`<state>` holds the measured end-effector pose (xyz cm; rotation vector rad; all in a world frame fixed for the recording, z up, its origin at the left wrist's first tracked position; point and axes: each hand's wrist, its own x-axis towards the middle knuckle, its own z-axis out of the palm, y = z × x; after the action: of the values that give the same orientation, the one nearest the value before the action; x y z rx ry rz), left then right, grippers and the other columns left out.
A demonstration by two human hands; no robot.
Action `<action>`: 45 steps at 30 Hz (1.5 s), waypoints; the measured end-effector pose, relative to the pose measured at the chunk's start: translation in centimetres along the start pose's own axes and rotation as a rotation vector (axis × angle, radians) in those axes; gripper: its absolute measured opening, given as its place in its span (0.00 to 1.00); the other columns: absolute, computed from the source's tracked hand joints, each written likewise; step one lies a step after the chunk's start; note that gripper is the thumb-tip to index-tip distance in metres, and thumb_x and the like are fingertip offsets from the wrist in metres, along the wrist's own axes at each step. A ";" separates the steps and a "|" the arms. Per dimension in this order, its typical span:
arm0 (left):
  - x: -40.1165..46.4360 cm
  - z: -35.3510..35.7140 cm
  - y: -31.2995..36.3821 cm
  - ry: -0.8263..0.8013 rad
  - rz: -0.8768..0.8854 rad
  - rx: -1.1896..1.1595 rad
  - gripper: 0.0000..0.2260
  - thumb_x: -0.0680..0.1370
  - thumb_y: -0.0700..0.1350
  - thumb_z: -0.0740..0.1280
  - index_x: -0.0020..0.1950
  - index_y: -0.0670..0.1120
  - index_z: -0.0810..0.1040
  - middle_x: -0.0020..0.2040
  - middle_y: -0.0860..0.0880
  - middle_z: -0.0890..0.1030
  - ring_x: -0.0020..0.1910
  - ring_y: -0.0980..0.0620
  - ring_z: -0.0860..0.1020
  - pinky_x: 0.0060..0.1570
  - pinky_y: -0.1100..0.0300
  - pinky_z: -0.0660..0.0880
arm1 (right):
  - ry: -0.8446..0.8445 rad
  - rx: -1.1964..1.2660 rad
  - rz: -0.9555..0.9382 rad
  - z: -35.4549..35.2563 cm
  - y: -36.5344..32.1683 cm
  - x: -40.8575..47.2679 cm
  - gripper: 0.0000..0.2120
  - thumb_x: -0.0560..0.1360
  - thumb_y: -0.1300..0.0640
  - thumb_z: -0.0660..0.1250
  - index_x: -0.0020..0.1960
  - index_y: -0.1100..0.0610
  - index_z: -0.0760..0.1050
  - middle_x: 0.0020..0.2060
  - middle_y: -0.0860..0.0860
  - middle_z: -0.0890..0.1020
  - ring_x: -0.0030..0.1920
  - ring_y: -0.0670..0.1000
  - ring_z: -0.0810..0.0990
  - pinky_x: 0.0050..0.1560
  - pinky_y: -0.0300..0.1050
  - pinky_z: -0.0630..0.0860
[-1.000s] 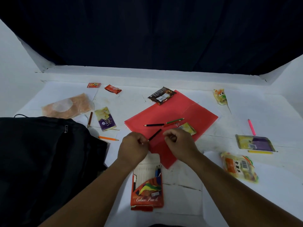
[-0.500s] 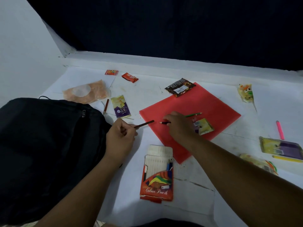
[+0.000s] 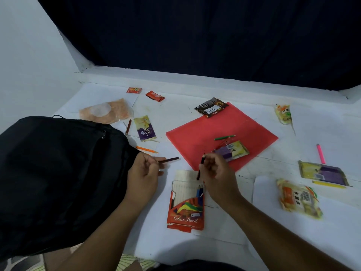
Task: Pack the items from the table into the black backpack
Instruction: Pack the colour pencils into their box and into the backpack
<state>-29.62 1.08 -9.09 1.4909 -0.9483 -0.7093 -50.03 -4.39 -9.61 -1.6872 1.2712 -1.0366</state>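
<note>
Head view: two hands [image 3: 143, 171] [image 3: 216, 173], two held pencils [image 3: 169, 160] [image 3: 201, 167]

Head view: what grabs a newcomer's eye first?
The red folder mid-table, with a green pencil and a purple-yellow packet lying on it. Next, the black backpack filling the left side. In front, the left hand and right hand each hold a pencil above the open colour pencil box.

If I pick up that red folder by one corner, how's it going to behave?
The red folder looks thin and flat, so it would probably flop or bend rather than stay rigid. The green pencil and a purple-and-yellow packet lie on it, so they would likely slide or roll off once it tilts. It seems light.
</note>
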 end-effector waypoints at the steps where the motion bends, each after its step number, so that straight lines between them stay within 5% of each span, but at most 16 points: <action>1: -0.3 0.0 0.0 -0.013 0.006 0.010 0.06 0.81 0.33 0.60 0.45 0.39 0.70 0.44 0.40 0.81 0.45 0.47 0.84 0.43 0.51 0.81 | -0.003 0.033 0.021 0.0 0.1 -0.4 0.15 0.78 0.59 0.69 0.61 0.46 0.71 0.46 0.44 0.81 0.46 0.41 0.81 0.44 0.37 0.81; 5: -1.5 0.3 -0.3 -0.066 0.012 0.083 0.06 0.82 0.33 0.61 0.46 0.41 0.72 0.33 0.49 0.79 0.33 0.52 0.78 0.36 0.56 0.77 | -0.019 -0.082 -0.027 0.4 0.3 -1.6 0.18 0.79 0.57 0.68 0.68 0.48 0.71 0.46 0.43 0.80 0.47 0.42 0.80 0.46 0.36 0.81; 9: -2.2 1.3 -0.9 -0.127 0.069 0.182 0.08 0.82 0.37 0.64 0.47 0.50 0.75 0.29 0.55 0.75 0.28 0.59 0.71 0.33 0.64 0.70 | 0.004 -0.168 -0.029 0.9 0.7 -2.4 0.22 0.80 0.53 0.66 0.73 0.48 0.67 0.60 0.49 0.79 0.61 0.46 0.77 0.58 0.46 0.81; 13: -2.6 2.1 -2.3 -0.191 0.070 0.189 0.06 0.83 0.43 0.63 0.54 0.53 0.76 0.37 0.51 0.81 0.35 0.47 0.80 0.35 0.47 0.78 | 0.012 -0.151 -0.021 1.1 1.2 -2.7 0.23 0.81 0.53 0.64 0.75 0.46 0.65 0.67 0.48 0.75 0.66 0.46 0.75 0.57 0.38 0.80; 17: -3.2 2.2 -2.9 -0.159 0.176 0.266 0.06 0.83 0.48 0.61 0.53 0.54 0.78 0.46 0.57 0.83 0.44 0.55 0.81 0.42 0.52 0.80 | -0.016 -0.153 0.035 1.3 1.7 -3.2 0.24 0.81 0.53 0.64 0.75 0.49 0.65 0.60 0.45 0.76 0.60 0.43 0.78 0.45 0.22 0.73; 21: -3.1 2.3 -3.6 -0.173 0.245 0.330 0.06 0.80 0.46 0.65 0.54 0.53 0.80 0.46 0.58 0.82 0.45 0.54 0.80 0.46 0.53 0.78 | -0.003 -0.171 0.012 1.2 2.5 -3.3 0.25 0.79 0.55 0.67 0.75 0.49 0.66 0.51 0.44 0.79 0.52 0.41 0.79 0.48 0.27 0.75; 27: -2.8 1.9 -3.9 -0.303 0.332 0.475 0.18 0.74 0.45 0.69 0.64 0.50 0.81 0.48 0.54 0.82 0.51 0.55 0.76 0.52 0.71 0.68 | -0.011 -0.216 -0.056 1.1 2.8 -3.2 0.24 0.73 0.56 0.73 0.68 0.54 0.74 0.49 0.45 0.81 0.49 0.42 0.79 0.50 0.38 0.80; 34: -2.6 2.1 -4.2 -0.341 0.416 0.556 0.17 0.75 0.54 0.66 0.60 0.49 0.84 0.56 0.52 0.85 0.54 0.50 0.79 0.56 0.58 0.72 | -0.048 -0.179 -0.072 0.7 3.1 -3.3 0.23 0.69 0.57 0.75 0.63 0.50 0.78 0.48 0.43 0.82 0.49 0.43 0.79 0.50 0.36 0.80; 42: -2.3 2.3 -5.0 -0.362 0.493 0.601 0.10 0.74 0.53 0.68 0.50 0.53 0.87 0.54 0.53 0.84 0.53 0.47 0.79 0.52 0.51 0.76 | -0.090 -0.165 -0.076 0.3 2.9 -3.2 0.23 0.66 0.55 0.75 0.60 0.54 0.79 0.50 0.45 0.82 0.51 0.42 0.80 0.50 0.33 0.78; 45: -2.4 2.4 -4.9 -0.364 0.466 0.611 0.11 0.74 0.50 0.70 0.55 0.51 0.85 0.55 0.53 0.83 0.53 0.47 0.78 0.51 0.48 0.76 | -0.105 -0.165 -0.091 0.1 2.8 -3.2 0.21 0.66 0.55 0.74 0.59 0.55 0.80 0.50 0.44 0.82 0.51 0.42 0.79 0.49 0.31 0.77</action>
<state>-32.02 1.93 -14.47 1.5846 -1.8419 -0.3587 -51.50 -1.85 -12.68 -1.9142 1.2507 -0.9026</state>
